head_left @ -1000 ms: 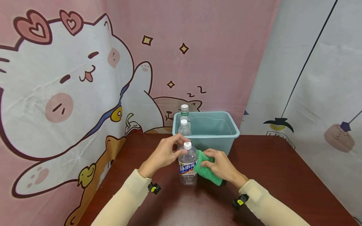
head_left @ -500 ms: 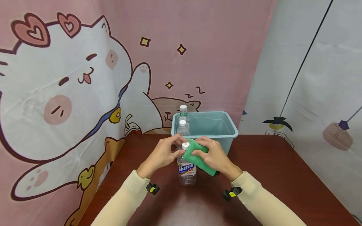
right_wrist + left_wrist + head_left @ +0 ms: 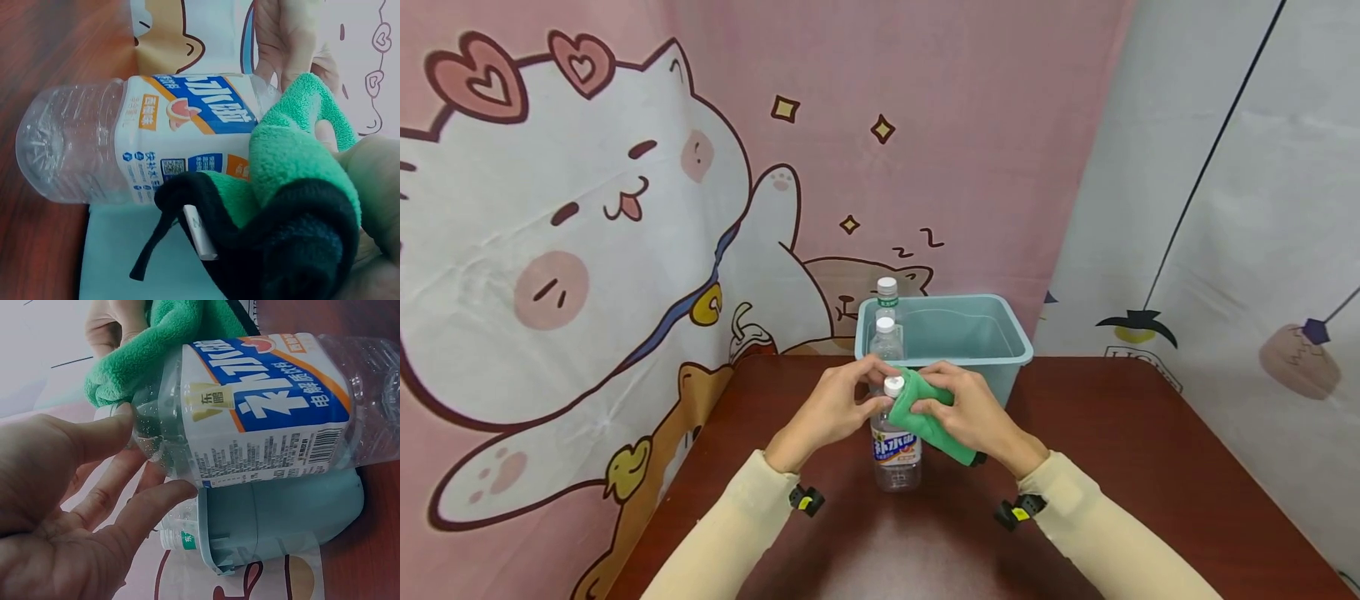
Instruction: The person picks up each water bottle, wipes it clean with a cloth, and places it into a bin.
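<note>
A clear plastic bottle point(image 3: 895, 477) with a white cap point(image 3: 893, 386) and a blue-and-white label stands upright on the table. My left hand point(image 3: 831, 408) holds it near the neck, thumb on one side and fingers on the other, as the left wrist view shows. In my right hand point(image 3: 973, 412) a fluffy green cloth point(image 3: 928, 425) is gripped, bunched against the bottle's shoulder just below the cap. The right wrist view shows the cloth's black edging point(image 3: 312, 200) and a small white tag point(image 3: 200, 232). The cloth hides part of the bottle's upper side.
Behind the bottle stands a light-blue plastic bin point(image 3: 955, 362). At its left end are a white-capped bottle point(image 3: 886, 343) and another with a green neck band point(image 3: 887, 303); their lower parts are hidden. The dark red-brown table point(image 3: 1120, 450) meets a printed curtain point(image 3: 1000, 150) at the back.
My right hand has moved up and left with the cloth, from the bottle's side to its neck and shoulder. Over the last half second little moves. The left hand stays at the neck.
</note>
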Demonstrator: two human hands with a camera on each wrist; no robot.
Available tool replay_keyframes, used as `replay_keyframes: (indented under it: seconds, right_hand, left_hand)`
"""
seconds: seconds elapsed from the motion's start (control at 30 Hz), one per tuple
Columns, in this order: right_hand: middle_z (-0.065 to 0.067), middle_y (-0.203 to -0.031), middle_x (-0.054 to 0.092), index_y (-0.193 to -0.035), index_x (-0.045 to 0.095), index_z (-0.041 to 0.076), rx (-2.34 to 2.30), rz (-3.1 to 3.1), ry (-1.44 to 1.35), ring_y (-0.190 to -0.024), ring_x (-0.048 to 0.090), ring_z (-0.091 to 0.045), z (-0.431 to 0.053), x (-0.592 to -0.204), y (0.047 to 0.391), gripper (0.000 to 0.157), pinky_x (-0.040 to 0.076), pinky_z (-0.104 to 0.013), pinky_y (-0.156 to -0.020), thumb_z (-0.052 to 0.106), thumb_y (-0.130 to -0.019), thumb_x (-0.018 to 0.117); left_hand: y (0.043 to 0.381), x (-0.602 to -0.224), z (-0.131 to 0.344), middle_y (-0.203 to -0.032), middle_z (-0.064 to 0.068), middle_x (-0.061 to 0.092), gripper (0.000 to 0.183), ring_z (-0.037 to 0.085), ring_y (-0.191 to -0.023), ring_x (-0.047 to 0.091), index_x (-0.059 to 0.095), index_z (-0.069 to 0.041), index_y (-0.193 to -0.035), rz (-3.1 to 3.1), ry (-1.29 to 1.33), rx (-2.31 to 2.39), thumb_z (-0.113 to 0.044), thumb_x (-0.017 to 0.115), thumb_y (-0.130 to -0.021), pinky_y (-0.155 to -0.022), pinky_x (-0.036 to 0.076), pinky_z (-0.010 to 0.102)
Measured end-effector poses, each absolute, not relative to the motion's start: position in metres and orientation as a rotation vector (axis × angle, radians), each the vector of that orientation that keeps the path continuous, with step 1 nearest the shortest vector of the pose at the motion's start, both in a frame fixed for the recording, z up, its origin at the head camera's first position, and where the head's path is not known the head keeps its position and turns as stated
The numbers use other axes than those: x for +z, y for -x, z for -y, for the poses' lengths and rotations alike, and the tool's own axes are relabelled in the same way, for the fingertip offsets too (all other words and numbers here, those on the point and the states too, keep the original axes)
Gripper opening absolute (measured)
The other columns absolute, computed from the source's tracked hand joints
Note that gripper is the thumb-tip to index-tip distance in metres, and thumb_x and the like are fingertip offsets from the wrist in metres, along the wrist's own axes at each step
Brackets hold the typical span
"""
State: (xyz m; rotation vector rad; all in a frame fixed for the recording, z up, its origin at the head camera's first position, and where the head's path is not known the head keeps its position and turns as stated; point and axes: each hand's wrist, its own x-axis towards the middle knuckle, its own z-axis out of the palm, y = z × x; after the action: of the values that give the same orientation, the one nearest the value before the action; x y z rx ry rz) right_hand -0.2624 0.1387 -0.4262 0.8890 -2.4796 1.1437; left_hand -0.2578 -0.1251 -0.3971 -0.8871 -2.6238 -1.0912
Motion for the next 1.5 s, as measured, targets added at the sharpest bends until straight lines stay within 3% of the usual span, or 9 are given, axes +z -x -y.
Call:
replay_keyframes:
  seconds: [0.17, 0.6, 0.87, 1.13, 1.3, 1.5]
  right_hand:
    - [-0.006, -0.134, 0.082, -0.136, 0.086, 0.007, 1.060, 2.488, -0.931, -0.111, 0.078, -0.018, -0.141, -0.428, 0.264, 0.037, 0.065, -0.029, -0.087, 0.017, -0.102, 0.092]
    - [-0.004, -0.131, 0.085, -0.130, 0.089, 0.010, 0.926, 2.581, -1.004, -0.120, 0.084, -0.025, -0.164, -0.449, 0.269, 0.030, 0.070, -0.041, -0.098, 0.015, -0.101, 0.093]
    - [0.000, -0.121, 0.087, -0.115, 0.092, 0.017, 0.861, 2.655, -1.057, -0.115, 0.084, -0.020, -0.166, -0.492, 0.273, 0.017, 0.069, -0.037, -0.095, 0.015, -0.098, 0.096]
    - [0.002, -0.113, 0.086, -0.110, 0.092, 0.023, 0.840, 2.697, -1.184, -0.108, 0.081, -0.015, -0.165, -0.519, 0.276, 0.015, 0.068, -0.030, -0.089, 0.021, -0.097, 0.097]
    - [0.002, -0.109, 0.085, -0.104, 0.090, 0.024, 0.831, 2.696, -1.201, -0.106, 0.080, -0.013, -0.163, -0.525, 0.277, 0.013, 0.067, -0.027, -0.085, 0.020, -0.095, 0.099]
    - [0.003, -0.108, 0.086, -0.104, 0.091, 0.025, 0.843, 2.704, -1.172, -0.107, 0.081, -0.014, -0.162, -0.525, 0.276, 0.014, 0.067, -0.029, -0.086, 0.020, -0.094, 0.100]
  left_hand:
    - [0.257, -0.398, 0.125, -0.120, 0.001, 0.086, 0.037, 0.024, -0.125, 0.080, 0.076, -0.021, -0.138, 2.632, 0.880, -1.115, -0.011, 0.088, -0.105, -0.117, 0.064, 0.056]
    - [0.258, -0.399, 0.125, -0.119, 0.001, 0.084, 0.037, 0.022, -0.119, 0.079, 0.076, -0.023, -0.138, 2.635, 0.868, -1.145, -0.011, 0.088, -0.105, -0.107, 0.067, 0.049]
    - [0.258, -0.398, 0.124, -0.121, 0.002, 0.084, 0.038, 0.022, -0.120, 0.078, 0.077, -0.024, -0.139, 2.643, 0.854, -1.159, -0.012, 0.088, -0.105, -0.109, 0.066, 0.050]
    - [0.257, -0.396, 0.124, -0.121, 0.003, 0.084, 0.037, 0.021, -0.118, 0.078, 0.077, -0.024, -0.138, 2.640, 0.848, -1.146, -0.011, 0.089, -0.105, -0.104, 0.065, 0.047]
    - [0.258, -0.396, 0.124, -0.121, 0.003, 0.084, 0.038, 0.024, -0.121, 0.079, 0.077, -0.023, -0.139, 2.635, 0.851, -1.152, -0.011, 0.089, -0.105, -0.106, 0.067, 0.050]
    - [0.258, -0.396, 0.124, -0.120, 0.002, 0.083, 0.037, 0.022, -0.118, 0.078, 0.077, -0.024, -0.139, 2.641, 0.848, -1.147, -0.012, 0.089, -0.105, -0.104, 0.065, 0.045]
